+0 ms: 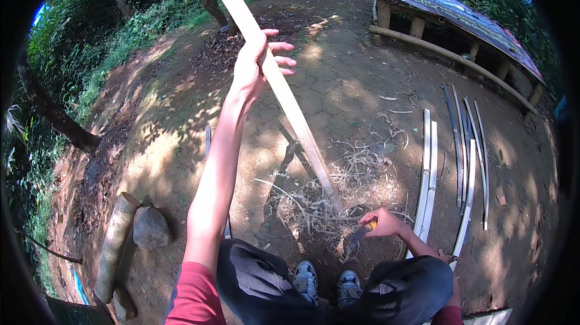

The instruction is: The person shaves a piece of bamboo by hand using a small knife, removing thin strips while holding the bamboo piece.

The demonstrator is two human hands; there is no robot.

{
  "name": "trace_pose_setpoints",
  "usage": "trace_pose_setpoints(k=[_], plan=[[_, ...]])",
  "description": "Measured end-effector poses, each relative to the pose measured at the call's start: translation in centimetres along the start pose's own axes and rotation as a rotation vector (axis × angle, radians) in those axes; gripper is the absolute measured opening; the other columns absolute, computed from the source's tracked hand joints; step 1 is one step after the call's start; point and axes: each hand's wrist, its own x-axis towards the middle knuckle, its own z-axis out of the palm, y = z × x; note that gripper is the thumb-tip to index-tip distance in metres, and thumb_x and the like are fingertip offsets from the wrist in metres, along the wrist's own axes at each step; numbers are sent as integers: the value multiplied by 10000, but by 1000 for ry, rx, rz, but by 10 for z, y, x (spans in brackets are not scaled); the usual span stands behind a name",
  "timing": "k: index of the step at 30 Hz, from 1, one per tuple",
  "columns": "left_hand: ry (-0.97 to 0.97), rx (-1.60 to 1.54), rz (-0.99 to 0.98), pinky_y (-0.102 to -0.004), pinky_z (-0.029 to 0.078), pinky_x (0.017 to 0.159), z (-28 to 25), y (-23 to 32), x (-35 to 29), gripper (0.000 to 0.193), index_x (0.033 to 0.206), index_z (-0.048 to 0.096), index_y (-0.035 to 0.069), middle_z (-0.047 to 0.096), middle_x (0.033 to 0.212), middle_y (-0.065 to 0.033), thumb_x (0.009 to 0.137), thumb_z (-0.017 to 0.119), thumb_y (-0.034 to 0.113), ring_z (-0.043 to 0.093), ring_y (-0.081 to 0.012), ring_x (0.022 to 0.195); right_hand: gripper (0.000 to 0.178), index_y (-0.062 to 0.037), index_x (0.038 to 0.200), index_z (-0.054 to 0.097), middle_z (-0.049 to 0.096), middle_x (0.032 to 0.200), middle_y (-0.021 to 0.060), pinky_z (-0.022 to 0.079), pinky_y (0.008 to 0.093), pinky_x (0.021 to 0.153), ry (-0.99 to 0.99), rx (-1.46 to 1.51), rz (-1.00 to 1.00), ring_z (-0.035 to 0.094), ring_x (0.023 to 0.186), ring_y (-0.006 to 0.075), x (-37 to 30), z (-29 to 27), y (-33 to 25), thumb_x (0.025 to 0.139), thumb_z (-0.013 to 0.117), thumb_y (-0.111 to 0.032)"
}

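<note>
My left hand (248,66), arm stretched forward, holds a long pale bamboo strip (294,106) in the crook of the thumb, its other fingers extended past the strip's edge. The strip slants from beyond the top of the view down to the ground, its lower end among curly shavings (367,166). In my right hand (386,223) is a knife (360,232) with a yellow handle. The fingers are closed round the handle, and the dark blade points down and left, apart from the strip.
Several long split strips (425,174) lie on the dirt at my right. A log (116,246) and a grey stone (151,228) rest at the left. A low bamboo platform (447,62) with a colourful cover stands far right. Trees and greenery line the far left.
</note>
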Motion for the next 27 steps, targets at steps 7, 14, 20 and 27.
trace_pose_setpoints(k=[7, 14, 20, 27], plan=[[-26, -12, -23, -376, 545, 692, -19, -12, -14, 336, 1200, 417, 40, 590, 882, -136, 969, 409, 284, 619, -225, 757, 496, -26, 1143, 566, 589, 761, -22, 421, 195, 622, 48, 378, 216, 514, 740, 29, -1, 44, 3, 727, 785, -185], [19, 4, -62, -350, 548, 708, -2, -34, -22, 306, 1128, 461, 52, 598, 835, -114, 947, 465, 298, 610, -204, 786, 358, -9, 1135, 551, 592, 830, 3, 472, 211, 682, 92, 540, 197, 571, 776, 64, 23, 55, -7, 814, 684, -96], [45, 14, -86, -341, 499, 708, 8, -42, -37, 198, 1022, 477, 68, 586, 820, -85, 950, 481, 253, 571, -164, 777, 281, 28, 1118, 525, 618, 841, 52, 508, 256, 727, 170, 576, 168, 625, 775, 116, 20, 10, -18, 846, 584, -12], [-61, 26, -93, -341, 502, 731, -8, -51, -55, 205, 998, 497, 56, 575, 881, -86, 947, 486, 254, 576, -168, 822, 248, 52, 1087, 527, 603, 792, 45, 468, 247, 698, 254, 278, 139, 605, 752, 91, 11, -88, -101, 860, 517, -50]])
